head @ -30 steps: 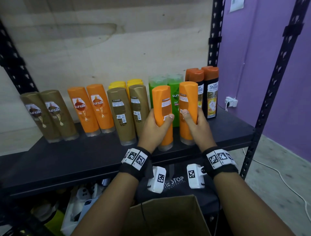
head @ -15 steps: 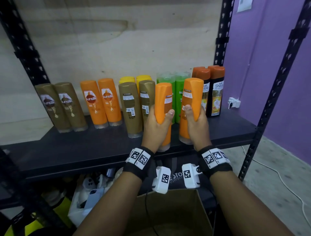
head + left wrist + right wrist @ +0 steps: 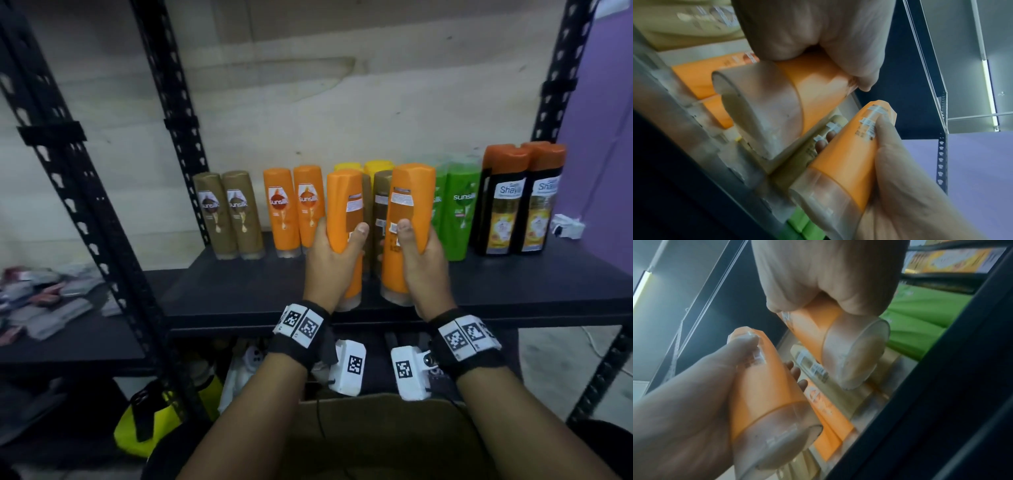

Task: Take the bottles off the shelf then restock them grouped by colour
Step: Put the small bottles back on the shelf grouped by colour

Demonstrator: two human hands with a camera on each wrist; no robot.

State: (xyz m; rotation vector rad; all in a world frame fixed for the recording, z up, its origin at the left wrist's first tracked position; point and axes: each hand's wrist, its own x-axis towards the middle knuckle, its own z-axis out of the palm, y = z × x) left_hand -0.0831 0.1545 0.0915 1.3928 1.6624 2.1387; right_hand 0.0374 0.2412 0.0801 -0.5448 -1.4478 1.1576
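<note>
A cardboard box [image 3: 370,438] sits nearest the camera, below the forearms. Above it, each of the two hands is wrapped around an orange bottle, held upright and side by side just above the front of the black shelf [image 3: 239,294]. The left hand [image 3: 330,263] curls its fingers round the lower half of the left orange bottle [image 3: 344,212], thumb laid across the back label; the right hand [image 3: 419,263] grips the right orange bottle [image 3: 409,205] the same way, thumb on its barcode sticker. The wrist views show both clear caps pointing down and free of the shelf surface.

Behind the lifted pair stand two brown bottles [image 3: 378,212], partly hidden, with two yellow bottles [image 3: 378,166] behind those. To the left along the back wall stand two more orange bottles [image 3: 294,209] and, further left, another brown pair [image 3: 227,212]. To the right are two green bottles [image 3: 459,209] and two dark orange-capped bottles [image 3: 524,202] at the shelf's far end.

The bottles look like smooth, stiff plastic, probably light enough for one hand each but likely slick, and the tapering body could slide through a loose grip. A full-hand wrap at mid-body, as here, seems the safest hold; the flat cap should let each stand steadily when set down beside the other orange pair.
</note>
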